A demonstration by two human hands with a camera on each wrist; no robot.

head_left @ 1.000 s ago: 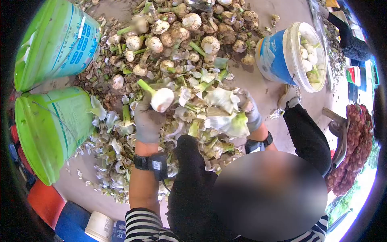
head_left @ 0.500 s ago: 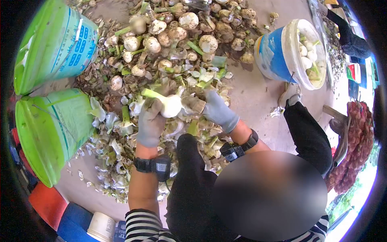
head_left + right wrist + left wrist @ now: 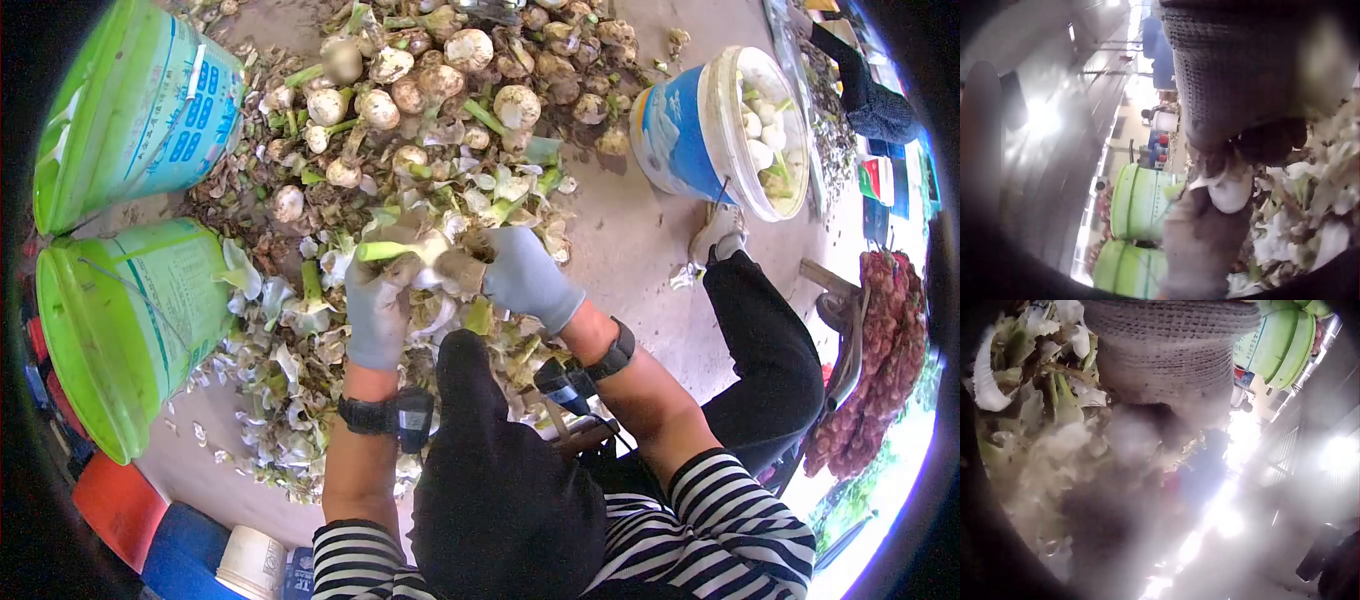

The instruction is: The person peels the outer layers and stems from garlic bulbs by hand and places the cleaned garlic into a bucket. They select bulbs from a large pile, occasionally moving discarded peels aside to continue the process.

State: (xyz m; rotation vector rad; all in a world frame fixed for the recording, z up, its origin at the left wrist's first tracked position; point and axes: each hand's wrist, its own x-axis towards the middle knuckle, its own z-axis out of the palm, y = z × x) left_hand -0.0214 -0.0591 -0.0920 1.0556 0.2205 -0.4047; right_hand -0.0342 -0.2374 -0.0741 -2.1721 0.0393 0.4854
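Observation:
A white garlic bulb [image 3: 431,247] with a thick green stem is held up between both hands, over a heap of peeled skins [image 3: 290,375]. My gloved left hand [image 3: 378,315] grips it near the stem, which points left. From the other side my gloved right hand [image 3: 525,278] pinches at the bulb with curled fingers. In the right wrist view the pale bulb [image 3: 1233,195] shows between the two gloves, with torn skin beside the right fingertips. The left wrist view is mostly blurred below the knitted glove [image 3: 1172,356].
Unpeeled garlic bulbs [image 3: 440,85] lie piled ahead. Two green buckets [image 3: 130,330] stand at left. A blue and white bucket [image 3: 680,135] of peeled bulbs is at right. Red net sacks [image 3: 875,360] hang at far right. My dark-trousered knee [image 3: 470,390] sits between the forearms.
My right hand has moved left from a clump of loose skins, which it no longer holds, to the bulb. The left hand has tilted the bulb, and its stem lies more level.

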